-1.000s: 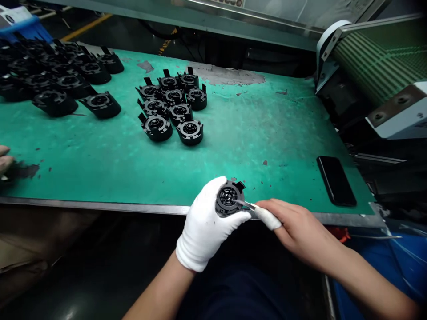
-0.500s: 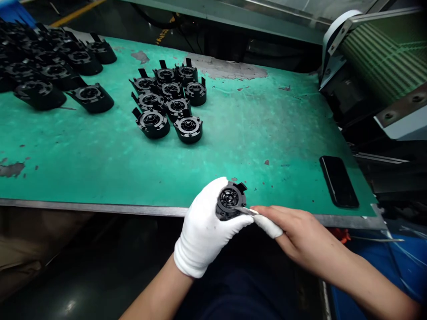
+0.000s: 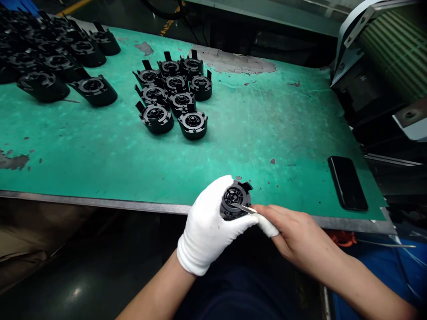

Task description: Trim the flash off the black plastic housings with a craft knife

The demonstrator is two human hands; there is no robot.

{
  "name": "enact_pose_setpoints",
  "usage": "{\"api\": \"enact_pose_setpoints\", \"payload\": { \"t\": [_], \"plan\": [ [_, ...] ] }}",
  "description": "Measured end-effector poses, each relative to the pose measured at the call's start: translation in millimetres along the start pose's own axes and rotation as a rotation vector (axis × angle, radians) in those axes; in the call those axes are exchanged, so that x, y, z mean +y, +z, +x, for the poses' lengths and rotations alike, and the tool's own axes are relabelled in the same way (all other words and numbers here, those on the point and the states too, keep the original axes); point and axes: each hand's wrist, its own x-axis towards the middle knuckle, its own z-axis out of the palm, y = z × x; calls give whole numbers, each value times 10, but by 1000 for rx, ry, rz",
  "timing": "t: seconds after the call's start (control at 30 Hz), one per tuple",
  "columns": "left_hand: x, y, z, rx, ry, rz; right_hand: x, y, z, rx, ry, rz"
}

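My left hand (image 3: 207, 226), in a white glove, is closed around a round black plastic housing (image 3: 232, 195) with a tab at its upper right. The slotted face of the housing is turned up toward me. My right hand (image 3: 296, 231) is mostly bare, with a white cover on the thumb, and pinches a slim metal blade (image 3: 245, 208). The blade's tip lies over the housing's face, left of the rim; whether it touches cannot be made out. The handle is hidden in my right fingers. Both hands are at the bench's front edge.
Several similar black housings (image 3: 192, 122) stand grouped on the green bench top (image 3: 260, 129), with a larger cluster (image 3: 43, 84) at far left. A black phone (image 3: 347, 183) lies at right. Behind it is a machine with a green ribbed belt (image 3: 390, 49). A blue bin (image 3: 373, 262) sits below.
The blade's tip has moved further in over the housing's face, toward its centre. My left hand keeps its hold. The whole view has shifted slightly, with the bench things appearing further right and higher.
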Motion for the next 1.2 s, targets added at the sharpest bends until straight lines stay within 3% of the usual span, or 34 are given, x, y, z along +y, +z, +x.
{"api": "enact_pose_setpoints", "payload": {
  "t": [0.23, 0.4, 0.47, 0.53, 0.67, 0.77, 0.93, 1.2],
  "plan": [
    [-1, -12, 17, -23, 26, -2, 21, -108, 41, -122, -48, 22],
    [45, -80, 65, -109, 5, 4, 4, -259, 108, -225, -59, -8],
    [8, -159, 125, -167, -11, 10, 45, -274, 91, -179, -78, 5],
    [-79, -269, 202, -150, 3, 28, 128, -265, 49, -50, -80, 30],
    [-248, -418, 320, 86, -73, 47, 306, -212, -38, 184, -24, 46],
    [-209, -325, 328, 24, -114, 37, 340, -181, -48, 172, -22, 58],
    [-19, -58, 256, -155, -23, -9, 308, -226, 6, 112, -21, 20],
    [-13, -82, 276, -235, -35, 12, 347, -305, 124, 56, -81, -154]
  ]
}}
